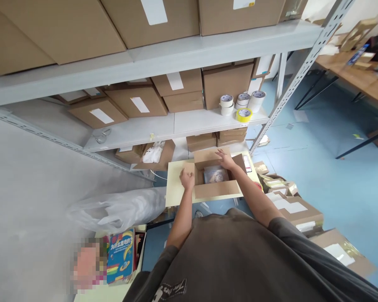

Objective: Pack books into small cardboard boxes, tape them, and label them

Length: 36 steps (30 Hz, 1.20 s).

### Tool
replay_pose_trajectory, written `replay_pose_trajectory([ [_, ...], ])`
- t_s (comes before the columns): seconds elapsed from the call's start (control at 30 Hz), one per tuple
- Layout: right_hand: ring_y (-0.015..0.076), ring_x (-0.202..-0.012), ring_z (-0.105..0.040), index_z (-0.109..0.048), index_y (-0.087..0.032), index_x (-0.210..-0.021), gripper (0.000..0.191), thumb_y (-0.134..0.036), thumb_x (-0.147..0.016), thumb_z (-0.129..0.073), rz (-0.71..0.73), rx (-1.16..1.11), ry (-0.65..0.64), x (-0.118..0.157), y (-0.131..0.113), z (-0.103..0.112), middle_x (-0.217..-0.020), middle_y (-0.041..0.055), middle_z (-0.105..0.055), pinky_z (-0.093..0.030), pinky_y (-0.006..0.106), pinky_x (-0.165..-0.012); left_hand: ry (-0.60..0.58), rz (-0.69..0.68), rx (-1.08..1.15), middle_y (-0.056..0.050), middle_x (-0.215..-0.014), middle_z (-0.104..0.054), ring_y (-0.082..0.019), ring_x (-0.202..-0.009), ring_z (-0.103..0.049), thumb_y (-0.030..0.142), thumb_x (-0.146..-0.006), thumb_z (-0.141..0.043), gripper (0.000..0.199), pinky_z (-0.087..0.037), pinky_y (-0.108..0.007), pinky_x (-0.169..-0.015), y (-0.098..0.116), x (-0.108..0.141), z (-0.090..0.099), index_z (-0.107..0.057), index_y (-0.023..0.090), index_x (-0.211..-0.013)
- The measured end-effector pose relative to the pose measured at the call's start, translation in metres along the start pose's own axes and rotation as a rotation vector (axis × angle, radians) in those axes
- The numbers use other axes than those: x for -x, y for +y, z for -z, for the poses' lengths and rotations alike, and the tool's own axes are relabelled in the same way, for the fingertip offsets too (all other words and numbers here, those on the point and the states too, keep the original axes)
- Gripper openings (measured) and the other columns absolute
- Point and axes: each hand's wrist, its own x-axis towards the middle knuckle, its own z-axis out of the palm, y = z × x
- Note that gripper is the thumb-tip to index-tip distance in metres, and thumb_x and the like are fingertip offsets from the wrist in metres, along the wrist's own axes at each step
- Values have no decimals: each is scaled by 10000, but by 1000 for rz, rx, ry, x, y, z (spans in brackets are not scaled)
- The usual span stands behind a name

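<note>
An open cardboard box point(217, 189) stands on a pale yellow tabletop point(175, 184) in front of me, its flaps folded outward. Inside lies a flat, picture-printed item point(214, 175) that looks wrapped in clear plastic. My left hand point(187, 179) is at the box's left flap, its fingers curled around the flap's edge. Over the far right corner of the box, my right hand point(226, 160) has its fingers stretched out and apart, touching the far flap. A phone-like thing with a lit white face point(247, 163) lies right of the box.
A grey metal rack point(208, 47) with cardboard boxes rises ahead. Rolls of tape point(244, 114) sit on its middle shelf. Plastic wrap point(126, 207) and a blue book point(121, 256) are at left. Flattened and taped cartons point(299, 209) lie on the floor at right.
</note>
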Motion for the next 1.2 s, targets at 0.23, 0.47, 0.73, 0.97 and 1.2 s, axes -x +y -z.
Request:
replay_pose_trajectory([
  [0.23, 321, -1610, -331, -605, -241, -1526, 622, -249, -906, -640, -40, 50, 175, 56, -1, 23, -1680, 85, -463, -350, 539, -1291, -215, 194, -195, -179, -1161, -780, -362, -1154, -713, 404, -928, -613, 454, -541, -420, -949, -27, -12, 34, -690, 173, -1311],
  [0.47, 338, -1584, -370, -434, -228, -1640, 769, -470, -934, -620, -295, 51, 381, 131, 36, 40, -1700, 121, -423, -330, 563, -1294, -650, -442, -331, -166, -1735, -349, -341, -1625, -273, 682, -857, -684, 892, -319, -430, -1264, -10, 19, -4, -515, 185, -1578],
  [0.73, 388, -1496, -500, -397, -218, -1666, 875, -568, -907, -652, -531, -44, 294, 167, 55, 35, -1610, 140, -548, -409, 578, -1229, -768, -561, -653, -152, -1807, -85, -430, -1661, 15, 665, -544, -941, 1307, -177, -604, -1307, -29, 27, -16, -401, 248, -1659],
  [0.97, 303, -1633, -278, -416, -316, -1665, 795, -617, -958, -617, -248, -70, -145, 133, 33, -18, -1729, 37, -383, -282, 512, -1321, -726, -528, -650, -130, -1809, -106, -425, -1661, 21, 593, -552, -968, 1274, -176, -642, -1301, -57, 8, 5, -410, 277, -1653],
  [1.2, 409, -1658, -97, -610, -318, -1541, 915, -707, -741, -828, -285, 37, -361, 109, 18, -69, -1777, 8, -245, -211, 551, -1342, -740, -557, -618, -125, -1811, -98, -415, -1664, 15, 587, -588, -949, 1223, -160, -604, -1315, -97, -19, 54, -426, 269, -1647],
])
